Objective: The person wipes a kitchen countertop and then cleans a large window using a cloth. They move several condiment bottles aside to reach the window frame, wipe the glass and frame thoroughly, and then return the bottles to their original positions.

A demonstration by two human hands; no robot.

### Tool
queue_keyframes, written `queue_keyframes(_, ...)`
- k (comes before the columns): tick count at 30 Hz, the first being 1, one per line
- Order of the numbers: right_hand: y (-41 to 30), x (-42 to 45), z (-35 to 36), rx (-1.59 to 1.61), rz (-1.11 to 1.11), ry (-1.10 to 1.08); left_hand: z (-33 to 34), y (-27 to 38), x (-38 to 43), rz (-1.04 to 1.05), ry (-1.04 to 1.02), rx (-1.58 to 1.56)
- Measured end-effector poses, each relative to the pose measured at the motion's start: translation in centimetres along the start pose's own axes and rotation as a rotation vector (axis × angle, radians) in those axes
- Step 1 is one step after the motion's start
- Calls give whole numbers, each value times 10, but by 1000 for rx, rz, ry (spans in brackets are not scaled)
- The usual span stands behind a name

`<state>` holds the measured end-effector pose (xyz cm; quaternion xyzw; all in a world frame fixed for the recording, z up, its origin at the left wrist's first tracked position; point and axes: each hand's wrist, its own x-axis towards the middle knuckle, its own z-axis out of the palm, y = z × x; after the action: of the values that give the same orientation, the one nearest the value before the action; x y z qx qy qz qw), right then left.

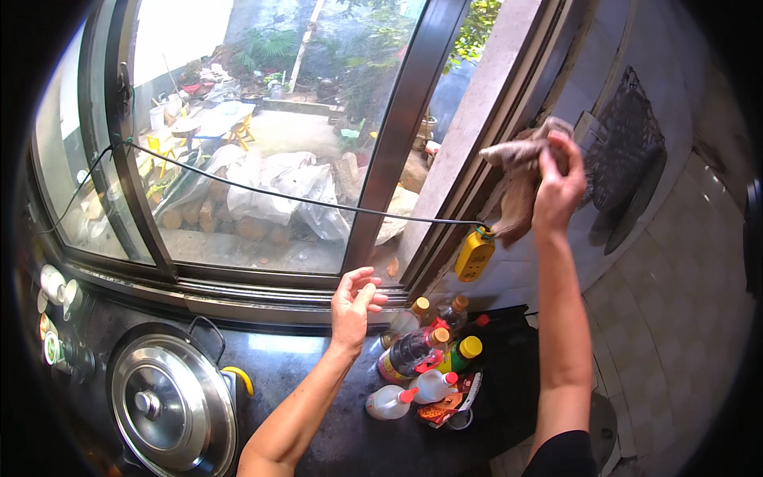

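My right hand is raised at the right and pinches a brown-grey cloth, which hangs beside the window frame. Just below the cloth, a yellow power socket block dangles on a black cable strung across the window. My left hand is held in front of the window's lower track, its fingers apart and nothing in it. Close to its right stand several bottles, among them a dark sauce bottle with an orange cap and a white bottle with a red cap.
A wok with a steel lid sits on the dark countertop at the left. Cups and jars stand at the far left. A red packet lies by the bottles. Dark woven items hang on the right wall.
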<state>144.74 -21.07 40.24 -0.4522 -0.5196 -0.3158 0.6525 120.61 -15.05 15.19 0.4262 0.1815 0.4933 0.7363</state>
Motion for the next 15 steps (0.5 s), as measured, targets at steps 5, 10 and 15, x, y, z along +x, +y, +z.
queue_keyframes(5, -4, 126, 22, 114, 73, 175, 12, -23, -7, -115, -4, 48)
queue_keyframes(10, -12, 208, 38, 330, -48, 491, 20, -13, -3, -112, -77, 104)
queue_keyframes(15, -18, 210, 35, 462, -173, 179, 30, -5, 1, -30, -73, -61)
